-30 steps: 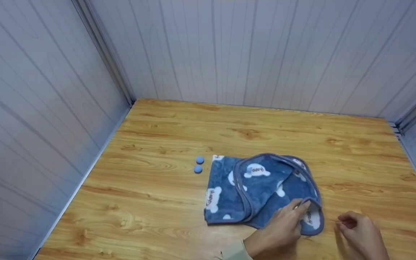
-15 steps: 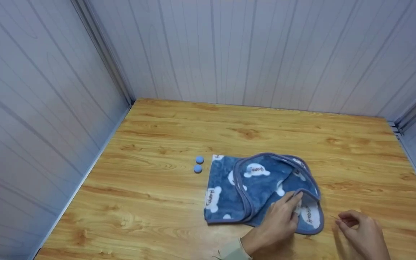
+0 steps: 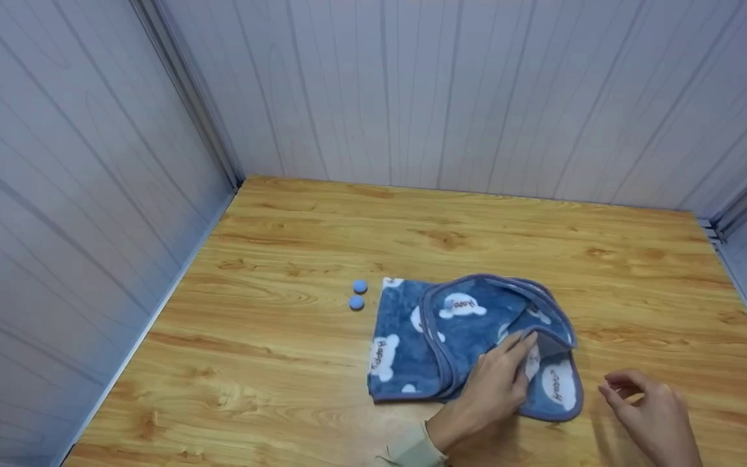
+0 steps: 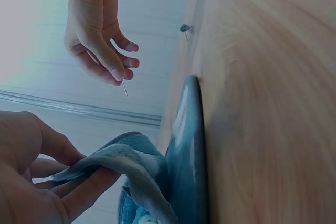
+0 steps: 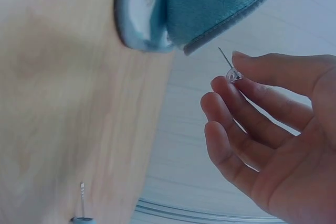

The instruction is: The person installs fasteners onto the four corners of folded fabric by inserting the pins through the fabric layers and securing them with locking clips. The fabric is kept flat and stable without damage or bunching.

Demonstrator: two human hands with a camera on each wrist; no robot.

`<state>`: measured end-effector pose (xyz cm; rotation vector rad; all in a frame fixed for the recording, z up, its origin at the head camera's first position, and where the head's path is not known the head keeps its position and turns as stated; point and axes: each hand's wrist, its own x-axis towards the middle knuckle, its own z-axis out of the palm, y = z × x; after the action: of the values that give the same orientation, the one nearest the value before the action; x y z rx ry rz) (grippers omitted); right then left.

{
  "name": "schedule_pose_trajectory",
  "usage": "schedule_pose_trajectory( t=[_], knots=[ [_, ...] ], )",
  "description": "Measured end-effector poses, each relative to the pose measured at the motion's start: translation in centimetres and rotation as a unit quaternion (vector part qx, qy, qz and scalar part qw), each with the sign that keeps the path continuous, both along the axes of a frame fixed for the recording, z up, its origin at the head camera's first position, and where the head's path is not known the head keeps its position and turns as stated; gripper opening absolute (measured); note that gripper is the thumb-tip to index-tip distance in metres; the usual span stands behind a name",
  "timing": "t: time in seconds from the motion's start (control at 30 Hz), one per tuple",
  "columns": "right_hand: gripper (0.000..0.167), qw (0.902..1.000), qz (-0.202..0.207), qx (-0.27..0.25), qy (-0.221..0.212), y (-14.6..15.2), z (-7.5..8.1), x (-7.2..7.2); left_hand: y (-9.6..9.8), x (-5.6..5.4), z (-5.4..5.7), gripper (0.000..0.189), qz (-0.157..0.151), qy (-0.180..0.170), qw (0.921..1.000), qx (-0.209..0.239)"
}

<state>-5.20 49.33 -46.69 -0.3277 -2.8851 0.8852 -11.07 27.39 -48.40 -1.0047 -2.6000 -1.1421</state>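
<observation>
A folded blue fleece blanket with white bear shapes and grey-blue binding lies on the wooden table. My left hand pinches its raised near-right edge; the left wrist view has the bound edge between thumb and fingers. Right of the blanket and apart from it, my right hand pinches a pin by its small clear head. The bare shaft points past the fingertips toward the lifted cloth. In the head view this pin is barely visible.
Two blue round caps lie left of the blanket. A shaft on a round grey-blue base rests on the table in the right wrist view; a similar piece shows in the left wrist view. Pale panels enclose the table.
My left hand has drawn the pinched edge up and leftward, folding it back and uncovering more of the white patch beneath. My right hand stays almost in place with the pin.
</observation>
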Motion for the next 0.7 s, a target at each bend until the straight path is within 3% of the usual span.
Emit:
schedule_pose_trajectory(
  t=[0.3, 0.7],
  knots=[
    [0.018, 0.9995, 0.011, 0.004, 0.028, -1.4, 1.3, -0.4, -0.5, -0.2, 1.0, 0.057, 0.004, -0.001, 0.9999, 0.009],
    [0.012, 0.9887, 0.058, -0.006, 0.138, -3.9, 2.7, -1.8, -1.3, -0.7, 1.8, 0.06, 0.014, 0.027, 0.999, 0.032]
  ],
)
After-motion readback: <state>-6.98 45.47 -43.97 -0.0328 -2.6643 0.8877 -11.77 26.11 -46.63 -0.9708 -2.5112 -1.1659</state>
